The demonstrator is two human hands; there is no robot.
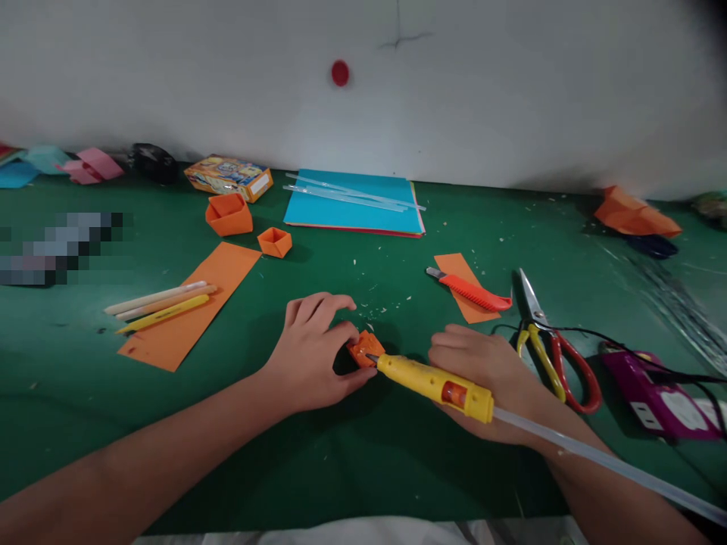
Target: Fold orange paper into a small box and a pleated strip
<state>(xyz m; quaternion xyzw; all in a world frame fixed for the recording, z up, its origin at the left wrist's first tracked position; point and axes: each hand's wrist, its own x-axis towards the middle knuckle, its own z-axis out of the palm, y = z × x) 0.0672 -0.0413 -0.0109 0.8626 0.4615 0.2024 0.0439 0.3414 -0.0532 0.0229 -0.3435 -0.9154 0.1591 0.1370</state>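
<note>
A small orange paper piece point(366, 348) lies on the green table, with a shiny surface. My left hand point(315, 352) is curved around its left side, thumb and a finger at its edges, the other fingers bent above the table. My right hand point(482, 371) is wrapped round a yellow glue gun point(435, 384), whose tip points left and meets the orange piece. A long clear glue stick point(602, 458) runs out of the gun's back end, over my right forearm. The gun hides part of my right hand's fingers.
Scissors point(539, 333) and a red cutter point(474, 291) on orange paper lie to the right, near a purple power strip point(662, 397). Pencils point(164, 306) rest on an orange strip point(227, 265) at left. Folded orange boxes point(229, 215) and blue sheets point(352, 200) are behind.
</note>
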